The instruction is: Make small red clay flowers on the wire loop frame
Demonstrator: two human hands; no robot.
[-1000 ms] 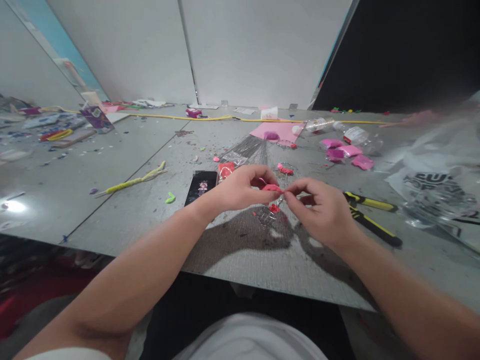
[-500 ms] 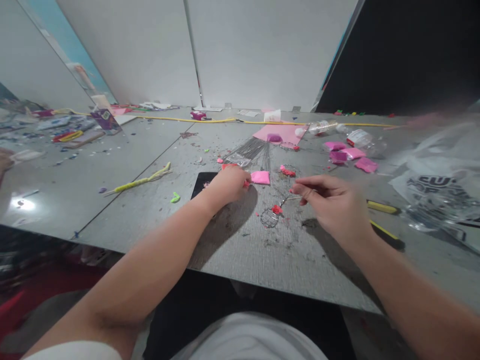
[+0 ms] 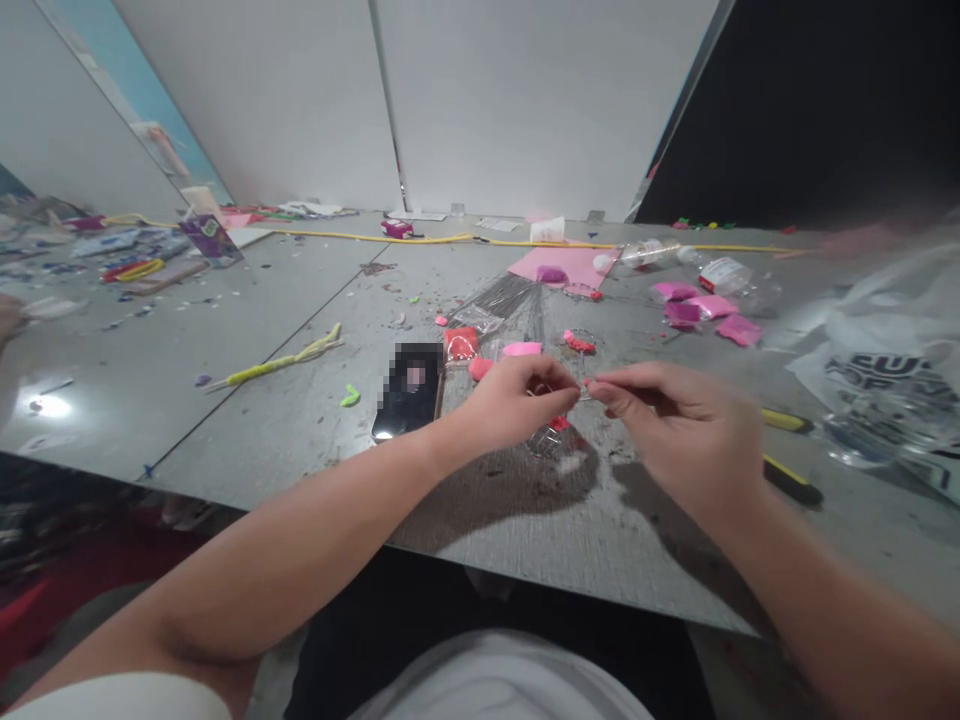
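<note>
My left hand (image 3: 514, 400) and my right hand (image 3: 679, 425) meet above the grey table (image 3: 480, 500), fingertips almost touching. Both pinch a thin wire piece (image 3: 559, 425) with a small wire loop and a bit of red clay on it, hanging just below my fingers. A flat pink clay packet (image 3: 521, 349) lies on the table just beyond my left hand. A small bag of red clay (image 3: 459, 345) sits left of it, next to a black phone (image 3: 409, 388).
A bundle of thin wires (image 3: 510, 295) fans out farther back, with pink paper (image 3: 566, 262) behind. More pink packets (image 3: 701, 310) lie at back right. Yellow-handled pliers (image 3: 787, 450) sit behind my right hand. A clear plastic bag (image 3: 885, 370) fills the right side. A yellow-green pipe cleaner (image 3: 277, 365) lies at left.
My left hand has let go of the pink packet, left it on the table, and come back to the wire piece. My right hand lifted the wire piece slightly toward the left hand.
</note>
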